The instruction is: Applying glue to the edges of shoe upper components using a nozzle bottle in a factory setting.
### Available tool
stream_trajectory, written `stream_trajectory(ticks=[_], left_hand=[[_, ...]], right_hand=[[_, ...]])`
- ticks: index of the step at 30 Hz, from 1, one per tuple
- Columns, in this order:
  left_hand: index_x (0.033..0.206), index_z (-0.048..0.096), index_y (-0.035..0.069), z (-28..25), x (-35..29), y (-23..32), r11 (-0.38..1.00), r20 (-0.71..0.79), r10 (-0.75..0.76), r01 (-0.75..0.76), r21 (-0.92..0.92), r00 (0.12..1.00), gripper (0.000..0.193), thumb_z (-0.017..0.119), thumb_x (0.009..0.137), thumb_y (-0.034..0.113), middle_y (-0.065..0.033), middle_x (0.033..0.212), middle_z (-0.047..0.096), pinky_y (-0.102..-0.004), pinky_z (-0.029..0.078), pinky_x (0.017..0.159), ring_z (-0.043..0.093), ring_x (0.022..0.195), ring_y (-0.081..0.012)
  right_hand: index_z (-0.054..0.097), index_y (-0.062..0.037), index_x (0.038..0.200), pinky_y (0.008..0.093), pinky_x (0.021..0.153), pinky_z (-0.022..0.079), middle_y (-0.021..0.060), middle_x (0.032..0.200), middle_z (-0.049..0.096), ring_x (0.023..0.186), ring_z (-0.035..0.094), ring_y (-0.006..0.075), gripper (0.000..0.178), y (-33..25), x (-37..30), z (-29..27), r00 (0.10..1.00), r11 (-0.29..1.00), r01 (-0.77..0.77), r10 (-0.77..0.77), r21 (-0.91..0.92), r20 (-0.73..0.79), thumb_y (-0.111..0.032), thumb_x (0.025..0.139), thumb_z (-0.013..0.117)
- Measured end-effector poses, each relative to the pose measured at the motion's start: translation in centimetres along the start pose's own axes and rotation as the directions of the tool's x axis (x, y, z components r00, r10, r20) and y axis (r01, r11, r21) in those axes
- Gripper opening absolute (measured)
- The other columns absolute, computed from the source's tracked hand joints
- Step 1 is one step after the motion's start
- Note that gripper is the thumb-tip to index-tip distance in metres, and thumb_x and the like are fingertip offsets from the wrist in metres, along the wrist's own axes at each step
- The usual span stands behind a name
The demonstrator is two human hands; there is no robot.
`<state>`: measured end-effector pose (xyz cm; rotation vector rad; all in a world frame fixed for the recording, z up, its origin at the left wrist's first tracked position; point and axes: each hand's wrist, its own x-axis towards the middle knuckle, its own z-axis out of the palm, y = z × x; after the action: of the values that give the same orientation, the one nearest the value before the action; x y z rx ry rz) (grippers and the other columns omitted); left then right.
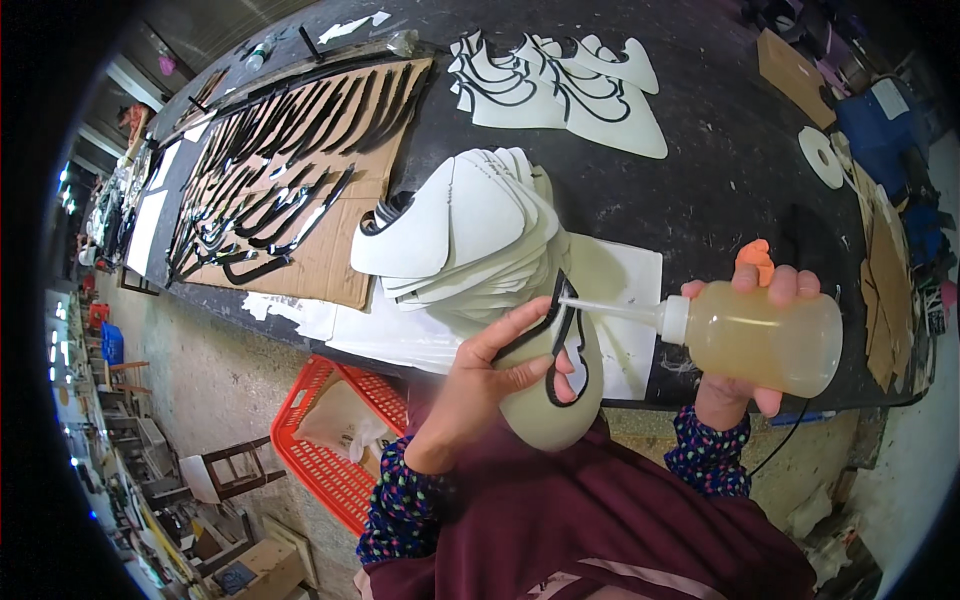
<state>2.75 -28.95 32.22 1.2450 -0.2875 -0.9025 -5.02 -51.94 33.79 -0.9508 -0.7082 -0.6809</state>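
My left hand [475,385] grips a cream-coloured cut piece [548,425] edged with black trim, its rounded end hanging over the table's near edge. Some fingertips show through a gap in the piece. In my right hand [787,286] lies a translucent squeeze bottle [765,340] of yellowish liquid, tipped on its side. The bottle's thin nozzle [610,308] points left, its tip at the black trim beside my left fingers; contact is hard to make out. An orange cover [756,260] sits on one right finger. Just beyond my left hand rises a stack of white cut pieces [480,225].
Black curved strips [290,205] lie in rows on cardboard [350,225] at the left. More black-edged white pieces [560,90] lie at the back. A tape roll [820,157] and a cardboard box [795,78] are at right. A red basket [325,440] stands below the table's left edge.
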Motion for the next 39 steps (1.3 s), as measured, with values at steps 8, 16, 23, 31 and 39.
stream_trajectory(ticks=[8, 16, 23, 31, 39], left_hand=[[0.127, 0.045, 0.006, 0.0, 0.0, -0.3, 0.998, 0.037, -0.032, 0.034, -0.052, 0.999, 0.049, 0.056, 0.080, -0.005, -0.0033, 0.115, 0.052, -0.0247, 0.038, 0.091, 0.048, 0.105, -0.0120], [0.128, 0.040, 0.003, 0.2, 0.3, -0.8, 0.998, 0.049, 0.044, -0.046, 0.046, 0.998, 0.051, 0.051, 0.080, -0.008, -0.0120, 0.088, 0.058, -0.0289, 0.049, 0.069, 0.059, 0.071, -0.0206], [0.128, 0.042, 0.005, 0.2, 0.4, -1.0, 0.999, 0.060, 0.025, -0.028, 0.036, 0.998, 0.050, 0.053, 0.080, -0.007, -0.0077, 0.098, 0.056, -0.0271, 0.044, 0.080, 0.054, 0.086, -0.0162], [0.128, 0.044, 0.007, 0.4, 0.4, -0.7, 1.000, -0.010, -0.001, 0.001, 0.021, 1.000, 0.050, 0.055, 0.081, -0.004, -0.0028, 0.113, 0.054, -0.0249, 0.038, 0.091, 0.048, 0.103, -0.0115], [0.127, 0.044, 0.006, 0.1, 0.4, -1.1, 0.987, 0.036, -0.051, 0.056, -0.154, 0.998, 0.049, 0.056, 0.081, -0.004, -0.0023, 0.116, 0.052, -0.0252, 0.037, 0.092, 0.046, 0.107, -0.0118]], right_hand=[[0.033, -0.0166, 0.123, 0.0570, 0.092, 0.039, 0.0019, 0.119, 0.042, 0.115, 0.040, 0.0281, 0.082, -0.1, -0.1, 0.0, 0.994, 0.994, -0.009, -0.004, -0.110, -0.112, -0.024, 0.058, 0.082], [0.033, -0.0166, 0.119, 0.0588, 0.091, 0.040, -0.0016, 0.117, 0.039, 0.113, 0.039, 0.0241, 0.084, -0.5, -0.1, -0.4, 0.999, 0.999, -0.044, 0.044, 0.007, -0.032, -0.027, 0.053, 0.084], [0.032, -0.0166, 0.121, 0.0575, 0.090, 0.041, 0.0001, 0.116, 0.041, 0.114, 0.040, 0.0260, 0.085, -0.6, -0.6, 0.2, 0.978, 0.984, -0.015, -0.022, -0.178, -0.209, -0.026, 0.054, 0.083], [0.030, -0.0175, 0.123, 0.0566, 0.089, 0.042, 0.0015, 0.118, 0.043, 0.113, 0.042, 0.0283, 0.085, -0.3, -1.1, -0.5, 0.999, 1.000, -0.023, 0.023, -0.015, -0.022, -0.025, 0.056, 0.083], [0.034, -0.0163, 0.122, 0.0562, 0.088, 0.043, 0.0026, 0.116, 0.044, 0.112, 0.043, 0.0286, 0.083, -0.3, -1.1, -0.3, 0.995, 0.999, -0.011, 0.006, -0.042, -0.099, -0.024, 0.056, 0.083]])
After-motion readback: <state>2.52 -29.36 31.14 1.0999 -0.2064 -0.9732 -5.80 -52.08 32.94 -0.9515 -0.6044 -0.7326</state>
